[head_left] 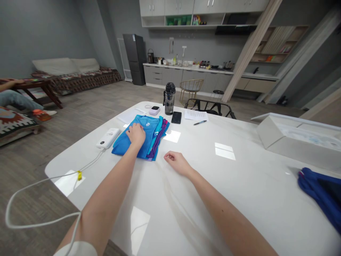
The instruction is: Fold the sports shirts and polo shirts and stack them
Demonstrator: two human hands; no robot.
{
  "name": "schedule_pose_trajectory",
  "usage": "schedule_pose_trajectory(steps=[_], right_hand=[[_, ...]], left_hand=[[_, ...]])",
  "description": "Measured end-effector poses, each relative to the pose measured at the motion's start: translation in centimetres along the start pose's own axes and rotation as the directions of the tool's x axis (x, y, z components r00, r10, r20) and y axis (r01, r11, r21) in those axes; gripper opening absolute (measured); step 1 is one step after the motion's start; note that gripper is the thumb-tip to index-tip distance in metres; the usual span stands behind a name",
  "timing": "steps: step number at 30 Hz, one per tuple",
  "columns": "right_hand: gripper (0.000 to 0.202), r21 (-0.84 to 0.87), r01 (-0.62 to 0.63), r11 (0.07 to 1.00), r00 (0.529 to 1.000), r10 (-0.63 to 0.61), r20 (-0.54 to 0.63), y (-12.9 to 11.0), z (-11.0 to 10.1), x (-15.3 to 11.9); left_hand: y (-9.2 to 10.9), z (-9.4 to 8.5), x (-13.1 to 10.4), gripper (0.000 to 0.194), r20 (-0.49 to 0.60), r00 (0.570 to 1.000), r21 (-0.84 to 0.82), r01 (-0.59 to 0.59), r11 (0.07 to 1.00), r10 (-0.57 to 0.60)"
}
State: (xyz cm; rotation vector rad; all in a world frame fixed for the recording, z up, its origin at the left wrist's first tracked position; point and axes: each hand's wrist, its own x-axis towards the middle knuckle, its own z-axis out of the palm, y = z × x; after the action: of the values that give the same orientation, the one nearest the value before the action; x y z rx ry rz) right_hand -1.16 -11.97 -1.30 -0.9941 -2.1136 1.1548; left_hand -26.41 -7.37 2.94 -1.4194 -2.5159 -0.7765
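A stack of folded shirts (149, 132) lies on the white table (202, 185), bright blue on top with a small white logo, and teal and purple layers showing along its right side. My left hand (136, 134) rests on the top shirt, palm down, its fingers bent and a little apart, gripping no fold that I can see. To the right of the stack, my right hand (177, 161) is on the table, its fingers curled in loosely. Nothing shows between them, and the hand is apart from the cloth.
Left of the stack lies a white power bank (108, 138) with a cable (39, 183) looping to my left arm. Behind stand a bottle (169, 99), a phone (176, 117), a pen (200, 122) and paper (196, 115). At right are a white box (295, 142) and dark blue clothing (317, 188).
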Motion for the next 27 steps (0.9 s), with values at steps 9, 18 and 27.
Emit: schedule_pose_trajectory(steps=[9,18,27], right_hand=[[0.025,0.045,-0.041,0.998,0.994,0.046,-0.101,0.1,-4.9,-4.4],[0.033,0.028,-0.179,0.983,0.873,0.172,-0.456,2.6,-14.5,-12.9],[0.024,-0.057,-0.396,0.916,0.809,0.319,-0.493,8.0,-21.8,-23.8]], left_hand=[[6.0,-3.6,-3.9,0.022,-0.037,0.99,-0.082,-0.141,0.987,0.139],[18.6,-2.6,-14.5,0.012,0.259,0.712,-0.65,-0.371,0.663,0.653],[26.9,-1.1,-29.0,0.022,0.27,-0.289,-0.936,0.145,0.321,0.918]])
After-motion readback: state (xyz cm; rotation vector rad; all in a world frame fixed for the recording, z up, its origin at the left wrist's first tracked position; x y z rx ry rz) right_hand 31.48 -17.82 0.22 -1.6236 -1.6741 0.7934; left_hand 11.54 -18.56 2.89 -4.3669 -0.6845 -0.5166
